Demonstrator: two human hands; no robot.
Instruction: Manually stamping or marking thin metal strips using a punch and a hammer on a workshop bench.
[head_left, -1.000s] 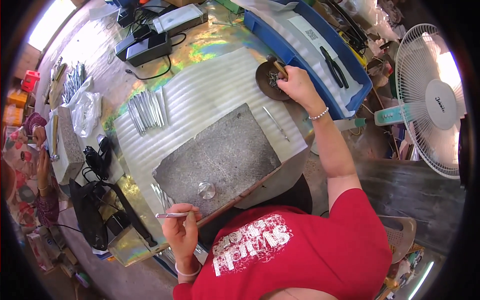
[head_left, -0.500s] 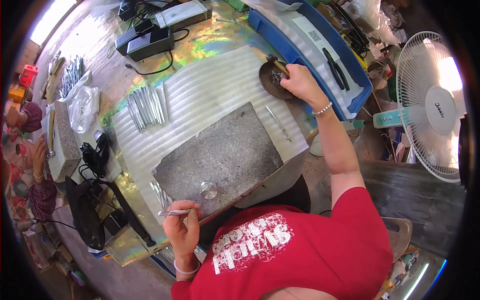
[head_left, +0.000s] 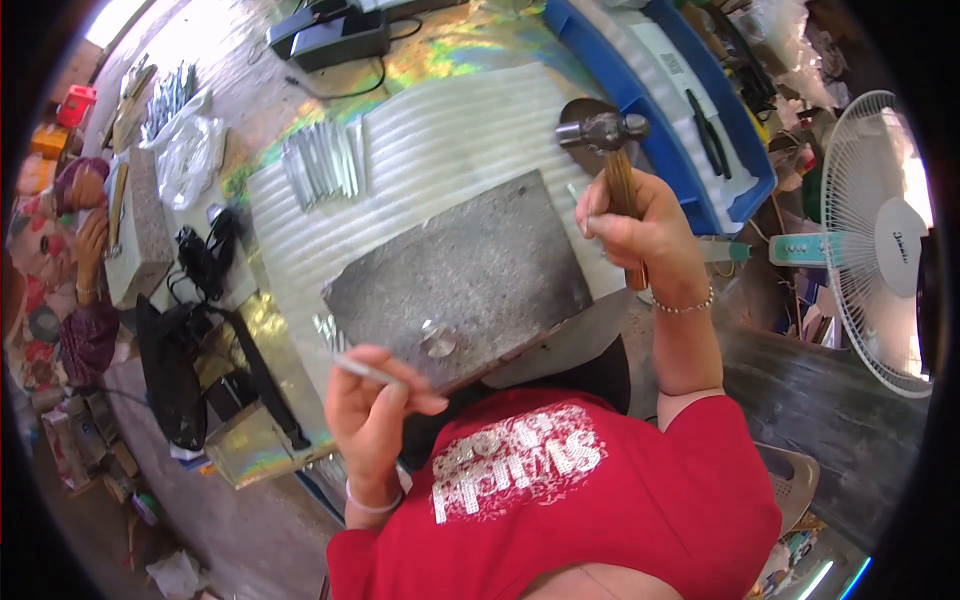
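In my right hand point(head_left: 645, 222) is a hammer, its wooden handle point(head_left: 622, 190) gripped and its steel head point(head_left: 602, 132) over the dark round bowl point(head_left: 588, 162). Whether these fingertips also pinch something small cannot be made out. My left hand point(head_left: 368, 415) pinches a slim silvery metal rod point(head_left: 366, 371) beside the near left edge of a grey stone block point(head_left: 470, 265). A shiny round metal piece point(head_left: 438, 338) rests on the block, close to that hand. Partly hidden by my right hand, a thin pen-like tool point(head_left: 572, 190) lies on white foam sheeting point(head_left: 430, 125).
Several silvery metal strips point(head_left: 325, 165) lie on the foam. At the right are a blue tray point(head_left: 735, 205) holding black-handled pliers point(head_left: 708, 135), and a white fan point(head_left: 880, 240). Black power adapters point(head_left: 345, 42) sit at the back. A co-worker's hand point(head_left: 92, 240) is beside another stone block at left.
My right hand has left the bowl and come nearer, lifting the hammer. My left hand still holds the rod, now tilted differently. The whole view has shifted slightly.
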